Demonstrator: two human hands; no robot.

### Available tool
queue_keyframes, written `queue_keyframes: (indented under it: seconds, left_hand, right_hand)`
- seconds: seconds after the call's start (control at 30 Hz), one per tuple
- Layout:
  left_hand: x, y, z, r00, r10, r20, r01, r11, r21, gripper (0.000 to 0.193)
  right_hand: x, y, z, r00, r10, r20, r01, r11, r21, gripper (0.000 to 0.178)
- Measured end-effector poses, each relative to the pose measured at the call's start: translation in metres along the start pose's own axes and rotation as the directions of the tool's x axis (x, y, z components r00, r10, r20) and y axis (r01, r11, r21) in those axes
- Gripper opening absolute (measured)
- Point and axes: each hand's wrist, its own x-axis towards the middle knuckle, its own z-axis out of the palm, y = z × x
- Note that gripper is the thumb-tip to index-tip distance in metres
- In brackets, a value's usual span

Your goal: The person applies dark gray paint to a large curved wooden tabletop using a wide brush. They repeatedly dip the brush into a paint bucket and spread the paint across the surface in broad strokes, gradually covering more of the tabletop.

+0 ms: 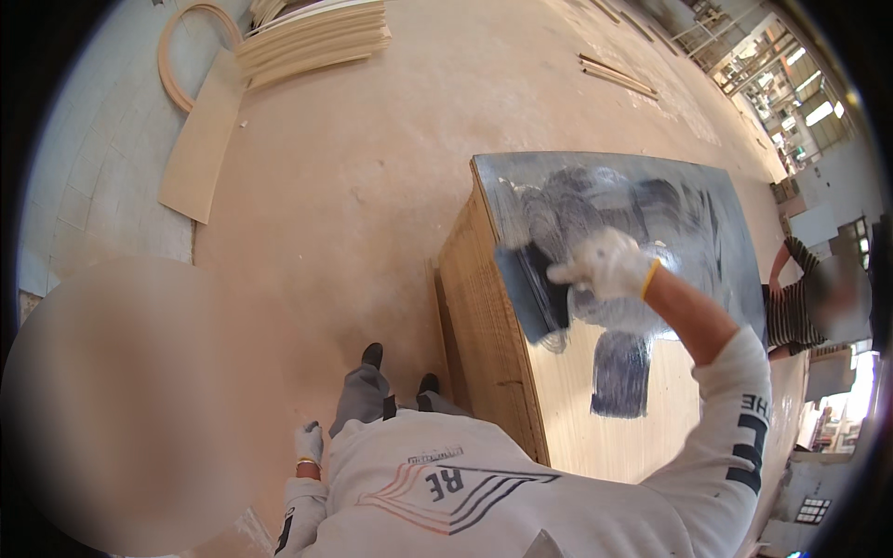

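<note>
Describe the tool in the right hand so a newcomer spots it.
Find the board stack at the person's right. Over its top, the gloved right hand holds a flat spreader. Straight edges set it apart from the curved dark smears nearby.

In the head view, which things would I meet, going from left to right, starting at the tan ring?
Tan ring, gloved left hand, dark flat spreader, gloved right hand, person in striped top.

Looks bright and faintly hazy; glares white at the upper-right windows (819, 113) and right-edge opening (865, 386); glints off the glossy dark coating (642, 200); softens the right hand (605, 263); blurs out a large patch (130, 409) lower left and another person's head (837, 293); bends straight edges toward a black rim (19, 37)
</note>
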Motion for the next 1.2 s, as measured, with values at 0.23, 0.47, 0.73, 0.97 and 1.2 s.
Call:
queue_keyframes:
  seconds: [0.23, 0.47, 0.73, 0.97, 1.2]
  left_hand:
    - [-0.009, 0.042, -0.011, 0.987, -0.121, 0.101, 0.099, 0.973, 0.207, 0.033]
    - [0.017, 0.042, -0.012, 0.996, -0.016, 0.083, 0.013, 0.999, 0.037, 0.032]
    - [-0.024, 0.033, 0.004, 0.977, -0.018, 0.215, -0.056, 0.941, 0.334, 0.038]
    - [-0.012, 0.068, -0.012, 0.987, 0.027, 0.159, -0.071, 0.958, 0.276, 0.037]
    - [-0.041, 0.025, -0.031, 0.998, 0.038, 0.041, -0.041, 0.996, 0.080, 0.032]
  right_hand:
    - [0.022, 0.028, -0.004, 0.942, 0.121, -0.314, -0.089, 0.989, 0.115, 0.045]
    - [-0.024, -0.003, 0.049, 0.971, -0.005, -0.239, 0.008, 1.000, 0.009, 0.047]
    - [-0.110, -0.057, 0.099, 1.000, -0.031, -0.003, 0.031, 0.996, 0.089, 0.041]
    - [-0.028, 0.034, 0.068, 0.945, 0.187, -0.270, -0.127, 0.966, 0.225, 0.041]
    - [-0.095, -0.003, 0.084, 0.990, -0.014, -0.141, 0.021, 0.999, 0.045, 0.043]
